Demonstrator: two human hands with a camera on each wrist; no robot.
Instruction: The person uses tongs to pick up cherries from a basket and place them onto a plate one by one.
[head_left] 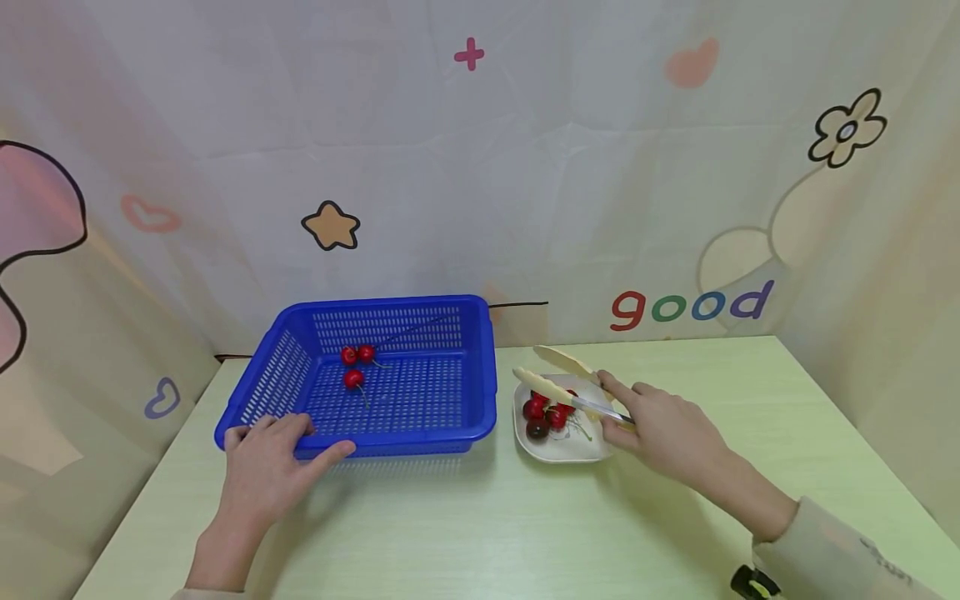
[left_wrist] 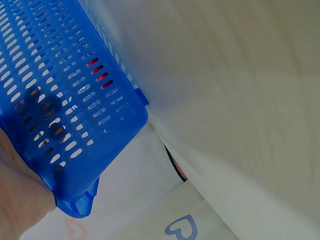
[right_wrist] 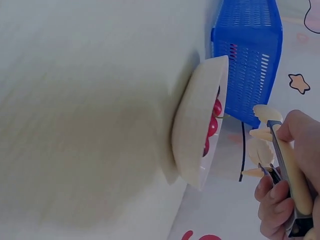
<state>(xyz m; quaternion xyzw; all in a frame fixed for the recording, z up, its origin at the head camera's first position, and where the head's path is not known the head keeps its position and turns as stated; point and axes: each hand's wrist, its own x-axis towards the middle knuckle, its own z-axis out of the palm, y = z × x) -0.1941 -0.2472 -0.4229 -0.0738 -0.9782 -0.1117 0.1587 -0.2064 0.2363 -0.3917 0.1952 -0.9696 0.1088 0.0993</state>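
My left hand (head_left: 268,471) grips the front left rim of a blue plastic basket (head_left: 480,367), its fingers over the edge and its thumb along the front. Inside the basket, near its left end, lie three red cherries (head_left: 353,380) with stems. My right hand (head_left: 667,429) holds a pair of tongs (right_wrist: 295,180) with cream tips and metal arms. The tongs' tips are spread apart over a small white dish (head_left: 562,452), with nothing seen between them. Several red and dark cherries (head_left: 537,428) sit in the dish, partly hidden by the tongs.
The basket and dish stand side by side on a pale green table (head_left: 465,533), the dish on the right. Behind them hangs a light printed curtain (head_left: 420,183) with a star, hearts and the word "good". Curtain also closes in both sides.
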